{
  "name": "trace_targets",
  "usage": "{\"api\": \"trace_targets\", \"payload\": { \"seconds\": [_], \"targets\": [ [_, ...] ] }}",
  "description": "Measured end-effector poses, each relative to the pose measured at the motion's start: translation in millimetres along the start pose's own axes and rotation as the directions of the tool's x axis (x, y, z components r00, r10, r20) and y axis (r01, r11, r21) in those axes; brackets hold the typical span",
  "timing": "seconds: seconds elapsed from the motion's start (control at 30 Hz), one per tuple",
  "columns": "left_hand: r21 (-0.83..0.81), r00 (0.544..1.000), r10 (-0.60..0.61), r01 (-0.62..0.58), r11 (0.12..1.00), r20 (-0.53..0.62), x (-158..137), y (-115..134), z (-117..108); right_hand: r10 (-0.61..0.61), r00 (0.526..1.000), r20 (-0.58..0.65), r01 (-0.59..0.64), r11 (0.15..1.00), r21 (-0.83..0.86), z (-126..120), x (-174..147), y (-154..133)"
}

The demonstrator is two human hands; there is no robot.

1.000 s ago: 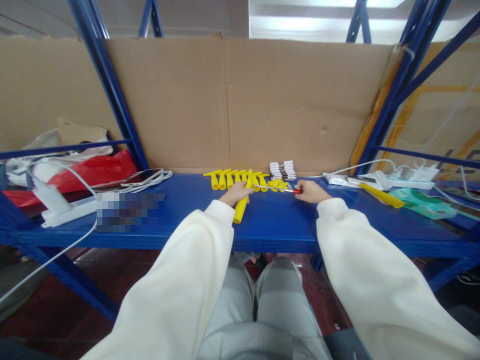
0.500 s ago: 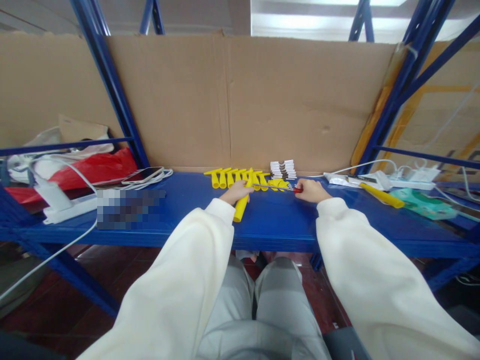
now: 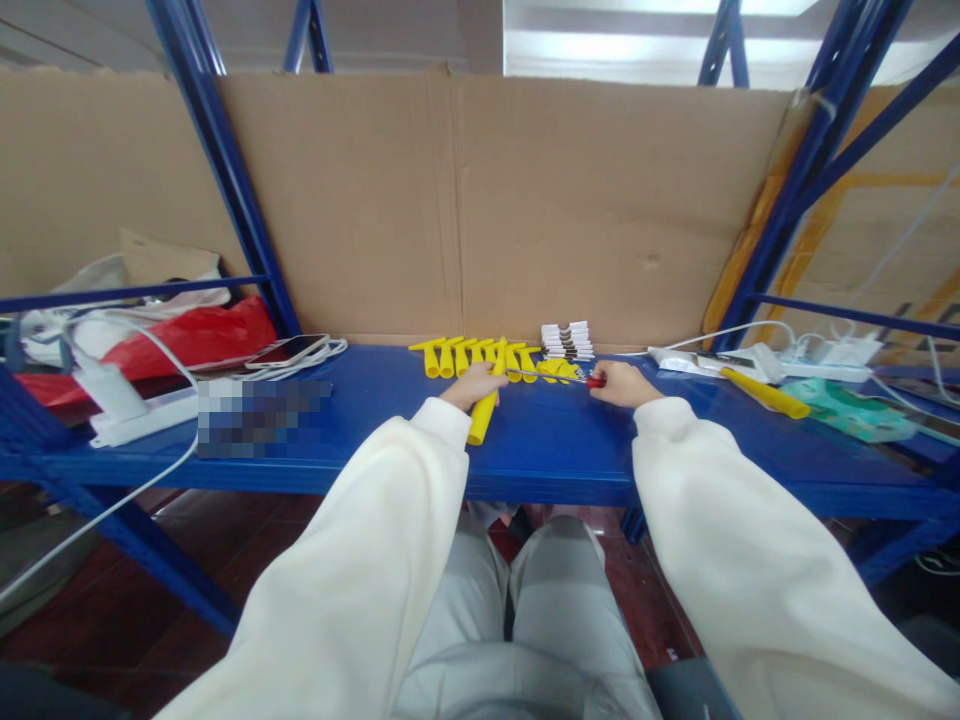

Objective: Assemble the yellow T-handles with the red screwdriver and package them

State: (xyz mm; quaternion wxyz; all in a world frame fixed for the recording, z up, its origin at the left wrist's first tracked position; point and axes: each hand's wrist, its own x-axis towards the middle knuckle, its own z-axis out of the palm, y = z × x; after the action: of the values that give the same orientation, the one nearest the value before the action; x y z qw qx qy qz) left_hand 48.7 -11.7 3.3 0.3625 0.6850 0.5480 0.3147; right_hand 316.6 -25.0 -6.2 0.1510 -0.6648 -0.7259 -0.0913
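My left hand (image 3: 478, 385) is closed around a yellow tube-shaped plastic part (image 3: 481, 420), its lower end tilted toward me. In my right hand (image 3: 624, 383) is the red handle of a screwdriver (image 3: 596, 381), gripped with the fingers closed. Its thin metal shaft runs left and meets the yellow part beside my left fingers; the tip is too small to make out. Behind my hands stands a row of similar yellow parts (image 3: 448, 362). Small yellow pieces (image 3: 559, 370) lie near the shaft, in front of stacked small white items (image 3: 568, 340).
The blue shelf (image 3: 375, 420) is backed by a cardboard sheet (image 3: 562, 200). At the left are a white power strip (image 3: 142, 420), a phone-like device on cables and a red bag (image 3: 202, 335). Rightward lie a yellow tube (image 3: 765, 393), a green packet (image 3: 847, 408) and white cables.
Nearly everything holds still. Both hands keep their places on the yellow part and the screwdriver; the view shifts very slightly.
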Motion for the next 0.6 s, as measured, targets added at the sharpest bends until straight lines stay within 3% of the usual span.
{"api": "trace_targets", "payload": {
  "seconds": [0.27,0.6],
  "targets": [
    [-0.009,1.0,0.009,-0.009,1.0,-0.001,-1.7,1.0,0.7,0.068,0.997,0.022,-0.068,0.997,-0.034,-2.1,-2.1,-5.0],
    [0.0,1.0,0.002,-0.002,1.0,-0.007,1.6,-1.2,0.7,0.06,0.998,0.008,-0.06,0.997,-0.039,-1.8,-2.2,-4.8]
  ]
}}
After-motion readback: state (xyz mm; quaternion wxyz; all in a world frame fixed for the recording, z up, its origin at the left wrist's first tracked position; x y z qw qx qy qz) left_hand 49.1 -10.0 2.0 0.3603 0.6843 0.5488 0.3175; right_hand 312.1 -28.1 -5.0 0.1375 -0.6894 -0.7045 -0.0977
